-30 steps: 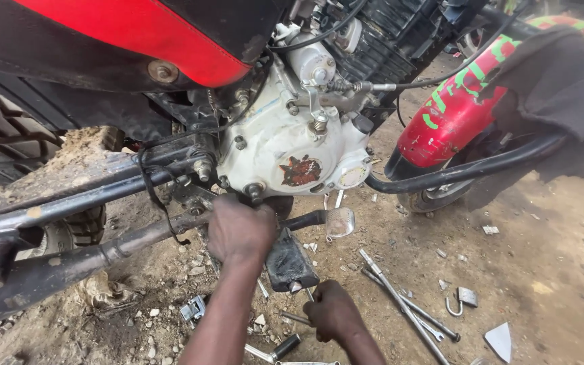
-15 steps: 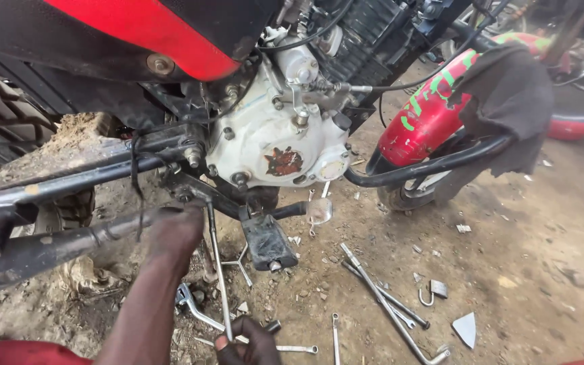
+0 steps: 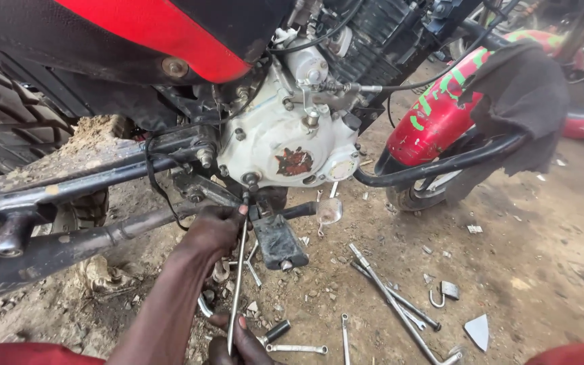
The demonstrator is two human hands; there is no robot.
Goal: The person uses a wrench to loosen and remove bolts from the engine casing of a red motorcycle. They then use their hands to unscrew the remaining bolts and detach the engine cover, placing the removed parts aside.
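- Right hand (image 3: 241, 341), at the bottom edge of the view: fingers curled closed around the lower end of a long thin metal rod (image 3: 238, 270). Only part of the hand shows.
- The rod runs nearly upright from that hand to the underside of the engine, its top end meeting a bolt (image 3: 250, 180) at the lower edge of the white engine cover (image 3: 285, 145).
- Left hand (image 3: 214, 230): closed about the upper part of the rod, just below the engine, with the fingertips pressed against the shaft. The forearm reaches up from the lower left.
- Just right of the left hand: a black foot peg (image 3: 277, 240), hanging below the engine and tilted.
- On the dirt ground (image 3: 522, 270) near the hands: a small spanner (image 3: 297, 349) lying flat, a short black socket (image 3: 275, 332), and a pair of long metal bars (image 3: 393, 301) lying crossed to the right.
- Further right: a small metal hook (image 3: 435, 297) and a pale shard (image 3: 478, 331), well apart from the hands.
- Left side: the dirty swing arm (image 3: 69, 182) and exhaust pipe (image 3: 69, 243), with the knobbly rear tyre (image 3: 8, 115) behind.
- Above: red and black bodywork (image 3: 170, 34).
- Far right: a second red motorcycle (image 3: 441, 115) with a dark cloth (image 3: 525, 88) draped over it.
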